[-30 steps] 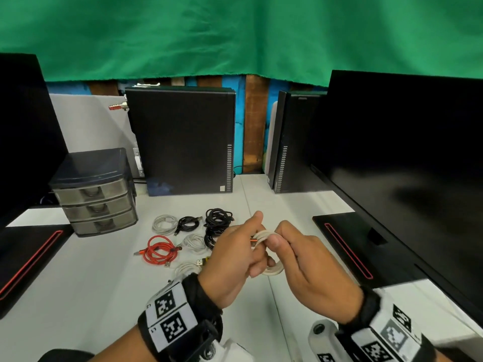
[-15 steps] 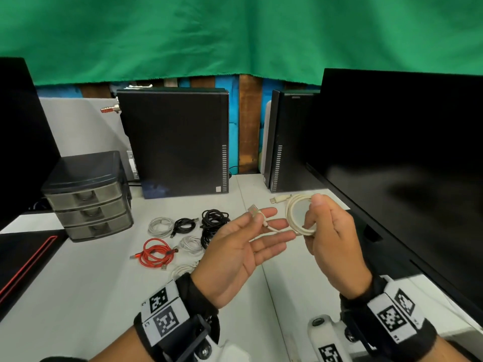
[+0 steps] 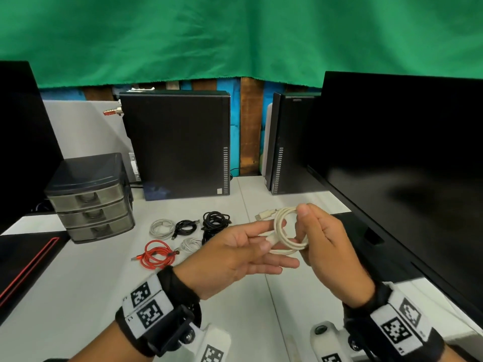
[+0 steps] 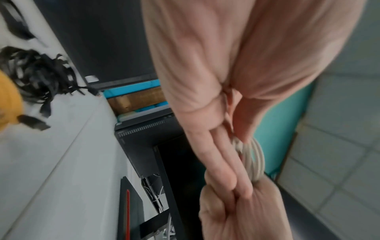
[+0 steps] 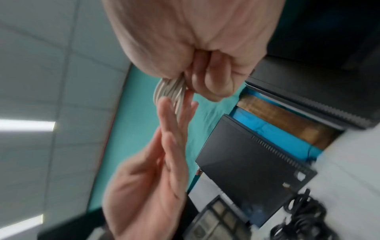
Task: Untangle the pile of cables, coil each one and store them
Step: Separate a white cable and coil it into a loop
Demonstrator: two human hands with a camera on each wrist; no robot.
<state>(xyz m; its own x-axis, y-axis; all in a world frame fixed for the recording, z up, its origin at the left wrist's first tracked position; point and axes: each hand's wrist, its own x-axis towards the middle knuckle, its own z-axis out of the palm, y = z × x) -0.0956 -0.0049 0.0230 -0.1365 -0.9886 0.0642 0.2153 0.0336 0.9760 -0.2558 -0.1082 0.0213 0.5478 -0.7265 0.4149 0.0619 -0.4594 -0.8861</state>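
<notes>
A cream-white cable (image 3: 277,223) is wound into a small coil and held in the air above the white table (image 3: 78,283). My right hand (image 3: 313,231) grips the coil's right side, thumb on top and fingers curled round the strands (image 5: 168,91). My left hand (image 3: 269,237) reaches in from the left with mostly straight fingers and pinches the cable's loose end against the coil's lower left. One plug (image 3: 264,215) sticks out at the coil's upper left. In the left wrist view the coil (image 4: 254,162) runs along my fingers (image 4: 218,162).
Coiled cables lie on the table behind my left hand: white (image 3: 162,228), black (image 3: 186,226), a black pile (image 3: 215,220), red (image 3: 156,257), small white (image 3: 192,243). A grey three-drawer unit (image 3: 94,205) stands left. Two PC towers (image 3: 177,145) (image 3: 287,142) and a monitor (image 3: 405,165) close the back and right.
The hands parted, the right one lifting the coil to the right. The left hand, which held the loose end out to the left, has since brought it back against the coil.
</notes>
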